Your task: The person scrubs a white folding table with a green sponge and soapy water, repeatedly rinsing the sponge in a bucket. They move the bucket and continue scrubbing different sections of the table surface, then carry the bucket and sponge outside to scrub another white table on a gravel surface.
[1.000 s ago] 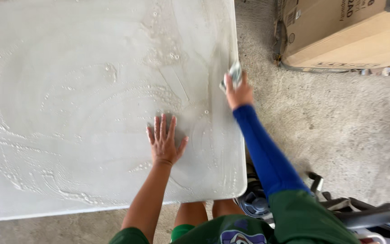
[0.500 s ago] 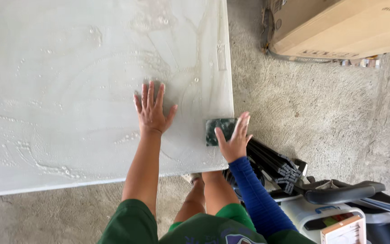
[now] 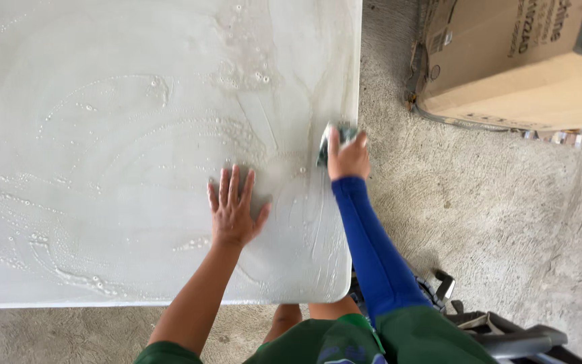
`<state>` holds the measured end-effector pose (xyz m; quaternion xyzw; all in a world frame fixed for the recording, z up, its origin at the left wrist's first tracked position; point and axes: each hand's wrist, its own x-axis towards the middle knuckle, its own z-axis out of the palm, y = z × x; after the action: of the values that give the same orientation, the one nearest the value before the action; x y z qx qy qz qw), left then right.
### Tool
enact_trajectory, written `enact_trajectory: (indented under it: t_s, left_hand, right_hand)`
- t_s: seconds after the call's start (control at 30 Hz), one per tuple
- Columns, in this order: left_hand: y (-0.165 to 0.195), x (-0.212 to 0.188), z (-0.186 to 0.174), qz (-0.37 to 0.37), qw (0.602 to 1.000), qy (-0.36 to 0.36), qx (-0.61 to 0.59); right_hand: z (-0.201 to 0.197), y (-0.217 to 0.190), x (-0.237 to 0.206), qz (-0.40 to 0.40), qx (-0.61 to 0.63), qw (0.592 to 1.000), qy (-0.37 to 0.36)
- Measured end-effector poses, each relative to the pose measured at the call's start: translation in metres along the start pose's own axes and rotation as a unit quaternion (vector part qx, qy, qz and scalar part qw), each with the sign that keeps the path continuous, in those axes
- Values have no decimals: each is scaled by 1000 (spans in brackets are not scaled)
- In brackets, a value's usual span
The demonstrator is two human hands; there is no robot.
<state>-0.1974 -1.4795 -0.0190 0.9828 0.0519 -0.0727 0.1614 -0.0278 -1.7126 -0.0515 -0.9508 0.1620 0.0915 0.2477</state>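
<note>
Cardboard box [image 3: 520, 64], brown and rectangular, lies on the concrete floor [image 3: 479, 222] well beyond the right hand's fingers, bearing a small pale label near its left corner and dark print along its side. Right hand [image 3: 348, 158], in a blue sleeve, has its fingers clenched around a green sponge [image 3: 335, 138] at the right edge of the white, soapy table [image 3: 102, 135]. Left hand [image 3: 234, 209] rests flat on the table, fingers released and spread, grasping nothing.
</note>
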Motion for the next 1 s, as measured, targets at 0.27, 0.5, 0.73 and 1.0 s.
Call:
enact_trajectory:
  t_s: [0.27,0.5,0.73,1.0]
  left_hand:
    - [-4,3,7,-12,1000,-17,-8]
    - [-8,5,9,-13,999,-47,2]
    - [-5,7,4,-14,999,-35,0]
    - [0,6,-2,-17,999,-10,-29]
  right_hand:
    - [13,-73,182,-45,-52,998,10]
    - [14,-155,317,-50,-38,997,45]
    - [-8,-173,326,-309,-135,941,3]
    - [-5,-123,132,-519,-192,833,-28]
